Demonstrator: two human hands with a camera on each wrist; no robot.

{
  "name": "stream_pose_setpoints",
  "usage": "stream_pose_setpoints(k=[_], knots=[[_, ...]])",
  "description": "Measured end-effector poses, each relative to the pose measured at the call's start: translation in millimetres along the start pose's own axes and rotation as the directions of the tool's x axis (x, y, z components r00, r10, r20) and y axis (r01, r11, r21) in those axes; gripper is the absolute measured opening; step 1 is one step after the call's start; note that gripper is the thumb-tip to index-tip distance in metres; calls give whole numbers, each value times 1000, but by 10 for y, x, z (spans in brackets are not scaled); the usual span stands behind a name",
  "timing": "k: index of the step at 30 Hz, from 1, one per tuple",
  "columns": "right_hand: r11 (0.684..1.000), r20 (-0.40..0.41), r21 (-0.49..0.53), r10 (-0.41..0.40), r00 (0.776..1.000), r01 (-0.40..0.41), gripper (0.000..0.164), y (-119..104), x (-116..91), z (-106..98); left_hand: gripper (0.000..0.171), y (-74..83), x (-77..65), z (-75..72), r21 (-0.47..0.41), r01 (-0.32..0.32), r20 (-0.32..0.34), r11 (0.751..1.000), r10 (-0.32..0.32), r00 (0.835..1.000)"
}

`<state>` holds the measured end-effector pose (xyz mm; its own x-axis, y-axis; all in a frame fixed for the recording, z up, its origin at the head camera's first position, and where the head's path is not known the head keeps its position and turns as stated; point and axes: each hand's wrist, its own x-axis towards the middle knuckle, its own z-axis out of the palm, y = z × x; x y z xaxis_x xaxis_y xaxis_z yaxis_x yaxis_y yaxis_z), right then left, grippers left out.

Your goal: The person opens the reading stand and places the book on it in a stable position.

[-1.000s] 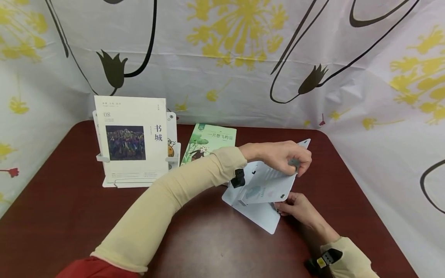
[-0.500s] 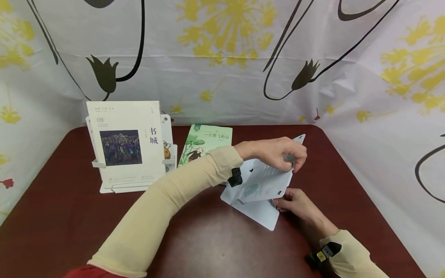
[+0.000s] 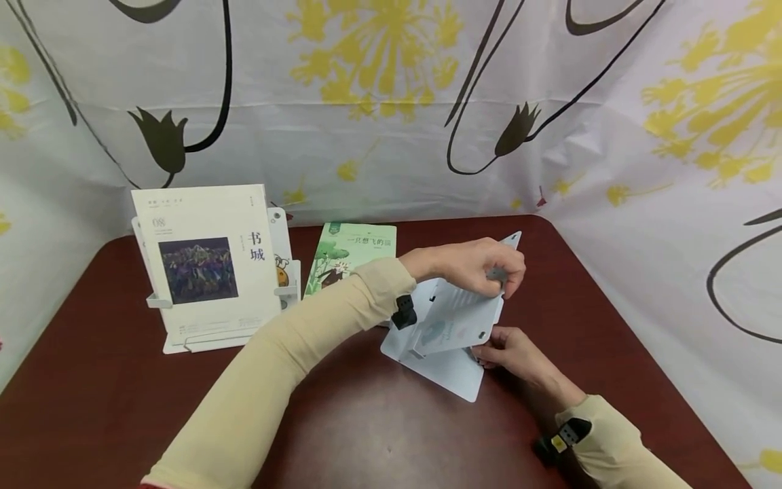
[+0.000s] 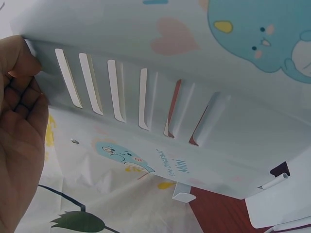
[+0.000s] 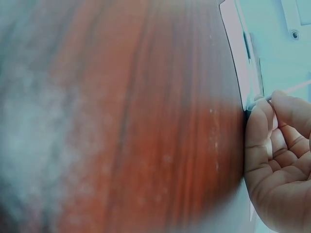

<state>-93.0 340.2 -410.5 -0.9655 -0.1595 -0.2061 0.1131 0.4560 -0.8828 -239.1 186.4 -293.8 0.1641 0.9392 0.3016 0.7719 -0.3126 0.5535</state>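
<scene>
A pale blue book stand (image 3: 449,373) is partly unfolded on the right half of the table, its slotted back panel (image 3: 461,312) tilted up from the base. My left hand (image 3: 479,266) reaches across and grips the panel's raised edge. In the left wrist view, that panel (image 4: 248,121) shows a row of slots, a pink heart and a cartoon dinosaur, with my left hand (image 4: 22,126) curled at its edge. Low on the stand's right side, my right hand (image 3: 516,353) pinches a thin rod-like part; in the right wrist view the fingers (image 5: 260,126) partly hide it.
At left, a white book stand (image 3: 290,278) holds a cream book (image 3: 204,197) with a dark picture. A green book (image 3: 357,248) lies behind my left forearm. The dark red table (image 3: 348,428) ends at a flower-patterned cloth (image 3: 366,156).
The head view has turned slightly, so the whole scene shifts left. Both hands keep their holds on the stand, with little other visible movement.
</scene>
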Motion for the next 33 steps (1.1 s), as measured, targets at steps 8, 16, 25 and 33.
stream_pose_setpoints(k=[8,16,25,33], knots=[[1000,2,-6,-20,1000,20,33,-2,-16,29,25,-8,-24,25,-29,-29,-44,999,28,999],[999,-10,-11,-31,999,31,30,-8,-45,30,23,-27,-48,65,-99,25,-151,995,-39,988],[998,-23,-19,-62,998,61,28,-38,-87,38,24,177,-122,29,-142,73,-230,987,-105,967],[984,-77,-128,-134,988,123,22,-74,-159,83,35,108,-195,0,-319,106,-328,942,-215,920]])
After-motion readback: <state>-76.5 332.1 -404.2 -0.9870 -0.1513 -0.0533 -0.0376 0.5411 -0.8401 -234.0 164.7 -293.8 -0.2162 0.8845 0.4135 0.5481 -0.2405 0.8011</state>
